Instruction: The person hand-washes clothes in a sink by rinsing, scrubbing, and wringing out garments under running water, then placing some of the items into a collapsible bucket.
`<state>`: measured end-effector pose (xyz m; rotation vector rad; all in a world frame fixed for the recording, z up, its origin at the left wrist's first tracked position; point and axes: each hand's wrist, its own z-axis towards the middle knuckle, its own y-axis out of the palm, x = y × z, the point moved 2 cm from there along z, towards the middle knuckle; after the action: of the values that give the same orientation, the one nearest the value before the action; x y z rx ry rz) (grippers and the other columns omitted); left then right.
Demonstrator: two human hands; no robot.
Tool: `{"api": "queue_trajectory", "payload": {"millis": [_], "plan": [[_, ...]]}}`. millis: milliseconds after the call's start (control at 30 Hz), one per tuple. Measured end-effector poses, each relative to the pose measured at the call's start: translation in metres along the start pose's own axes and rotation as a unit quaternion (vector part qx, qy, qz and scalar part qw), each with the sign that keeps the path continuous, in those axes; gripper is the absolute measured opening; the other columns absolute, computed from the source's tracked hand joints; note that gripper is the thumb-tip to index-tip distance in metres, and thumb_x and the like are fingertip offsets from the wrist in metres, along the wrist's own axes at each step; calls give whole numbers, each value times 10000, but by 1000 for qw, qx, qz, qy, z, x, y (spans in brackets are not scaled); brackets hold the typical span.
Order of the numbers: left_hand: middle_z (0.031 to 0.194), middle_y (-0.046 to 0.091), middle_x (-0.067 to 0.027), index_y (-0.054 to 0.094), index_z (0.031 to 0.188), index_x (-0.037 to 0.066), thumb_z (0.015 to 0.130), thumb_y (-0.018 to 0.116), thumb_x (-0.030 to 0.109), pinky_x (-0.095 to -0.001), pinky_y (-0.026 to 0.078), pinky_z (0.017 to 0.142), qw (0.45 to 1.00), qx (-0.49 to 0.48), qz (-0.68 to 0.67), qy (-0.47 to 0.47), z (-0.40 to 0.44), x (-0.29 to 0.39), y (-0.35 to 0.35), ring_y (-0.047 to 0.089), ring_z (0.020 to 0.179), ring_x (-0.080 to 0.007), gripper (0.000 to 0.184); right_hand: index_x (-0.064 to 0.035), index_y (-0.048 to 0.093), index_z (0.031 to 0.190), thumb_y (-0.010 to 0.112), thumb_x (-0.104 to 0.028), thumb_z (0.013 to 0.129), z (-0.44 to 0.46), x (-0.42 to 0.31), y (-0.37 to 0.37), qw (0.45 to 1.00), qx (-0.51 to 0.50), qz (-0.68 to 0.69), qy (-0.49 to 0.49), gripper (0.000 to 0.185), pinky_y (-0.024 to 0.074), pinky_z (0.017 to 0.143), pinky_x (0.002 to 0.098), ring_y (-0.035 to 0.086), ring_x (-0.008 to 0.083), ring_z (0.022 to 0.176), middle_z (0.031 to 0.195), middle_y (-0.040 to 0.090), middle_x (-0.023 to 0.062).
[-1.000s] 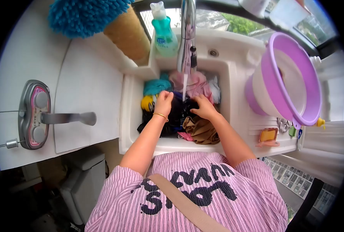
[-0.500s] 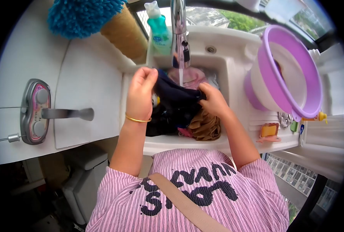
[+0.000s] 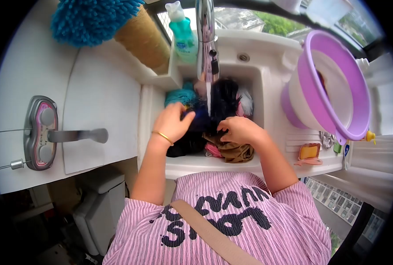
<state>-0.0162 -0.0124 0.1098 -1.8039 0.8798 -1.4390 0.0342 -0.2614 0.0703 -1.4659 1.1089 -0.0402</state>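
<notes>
My left hand (image 3: pixel 174 124) is over the left part of the sink, thumb and fingers apart, just above dark navy cloth (image 3: pixel 198 120). My right hand (image 3: pixel 241 131) hovers low at the right, its fingers loosely bent and apart beside the dark cloth, close above a brown garment (image 3: pixel 237 153). From the faucet (image 3: pixel 206 53) a stream of water runs onto the dark laundry between my hands. A black garment (image 3: pixel 225 93) bulges up behind the stream. Teal cloth (image 3: pixel 182 95), a white and pink piece (image 3: pixel 245 102) and a pink bit (image 3: pixel 212 150) lie around it.
The white sink (image 3: pixel 260 88) has a purple-rimmed bucket (image 3: pixel 293 104) at its right. Near that lies a soap dish with yellow soap (image 3: pixel 309 152). A green soap bottle (image 3: pixel 184 37) stands behind, left of the faucet. A scratching post (image 3: pixel 143 39) and blue fluffy item (image 3: pixel 94 20) are at upper left.
The navy cloth, held up between both hands before, is now down among the laundry. Both hands have lowered toward the front, and teal and black pieces behind have come into sight.
</notes>
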Motion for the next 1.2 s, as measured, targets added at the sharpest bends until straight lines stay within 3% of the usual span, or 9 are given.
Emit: {"api": "queue_trajectory", "payload": {"millis": [67, 200, 267, 367, 567, 800, 1000, 1067, 1200], "plan": [[1145, 665, -223, 651, 1179, 20, 894, 706, 398, -476, 486, 970, 997, 36, 58, 30, 8, -19, 41, 610, 1102, -413, 476, -39, 714, 1021, 783, -182, 787, 8, 7, 14, 996, -5, 81, 33, 282, 549, 835, 440, 683, 358, 954, 1082, 659, 146], [1601, 323, -215, 477, 1487, 132, 930, 646, 473, -571, 273, 1175, 988, -6, 132, 83, 31, -28, 124, 298, 1478, -398, 675, -47, 641, 1224, 721, -226, 859, 44, 46, 48, 937, 336, -20, 91, 414, 428, 1056, 484, 466, 420, 1302, 1383, 540, 213], [1693, 123, -199, 229, 1634, 321, 961, 562, 552, -666, 120, 1199, 977, -109, 175, 60, 31, -38, 164, 96, 1569, -372, 786, -48, 611, 1294, 712, -228, 868, 49, 56, 79, 931, 343, -65, 109, 474, 381, 1102, 507, 428, 429, 1344, 1423, 507, 226], [1691, 128, -210, 273, 1629, 245, 983, 494, 565, -624, -32, 1224, 970, -77, 218, 75, 16, -53, 192, 38, 1579, -376, 754, -44, 556, 1410, 672, -267, 886, 45, 51, 113, 933, 307, -160, 101, 581, 226, 1216, 559, 339, 447, 1440, 1487, 463, 246], [1712, 98, -187, 438, 1562, 209, 1018, 436, 502, -646, -128, 1196, 918, -238, 318, 7, -7, -55, 218, -6, 1584, -373, 617, -9, 606, 1295, 644, -253, 857, 40, 37, 146, 963, 188, -182, 59, 504, 192, 1233, 550, 349, 440, 1438, 1446, 494, 242], [1722, 46, -163, 320, 1621, 213, 1036, 361, 468, -687, -80, 1187, 894, -272, 351, -60, -7, -63, 258, -85, 1578, -400, 640, -46, 587, 1301, 602, -364, 837, 56, 55, 181, 975, 147, -139, 98, 562, 162, 1240, 540, 289, 406, 1483, 1482, 461, 235], [1711, 92, -198, 273, 1633, 156, 988, 497, 455, -671, -70, 1199, 890, -306, 334, -60, 6, -45, 215, -33, 1576, -418, 746, -27, 543, 1294, 712, -165, 782, 68, 56, 128, 989, 109, -15, 104, 556, 382, 1121, 516, 409, 463, 1367, 1406, 480, 230], [1687, 170, -231, 423, 1565, 180, 915, 614, 483, -651, -23, 1217, 938, -218, 270, 4, -4, -53, 210, 39, 1566, -445, 742, -46, 511, 1311, 750, -55, 761, 61, 54, 122, 937, 296, 142, 123, 599, 457, 1039, 502, 479, 462, 1269, 1384, 471, 221], [1599, 337, -264, 714, 1213, 129, 841, 699, 521, -627, 75, 1219, 987, -153, -30, 40, 15, -81, 205, 233, 1510, -443, 540, -87, 475, 1384, 808, -92, 760, 69, 43, 97, 922, 380, 18, 76, 707, 482, 1011, 502, 515, 444, 1228, 1452, 437, 190]]}}
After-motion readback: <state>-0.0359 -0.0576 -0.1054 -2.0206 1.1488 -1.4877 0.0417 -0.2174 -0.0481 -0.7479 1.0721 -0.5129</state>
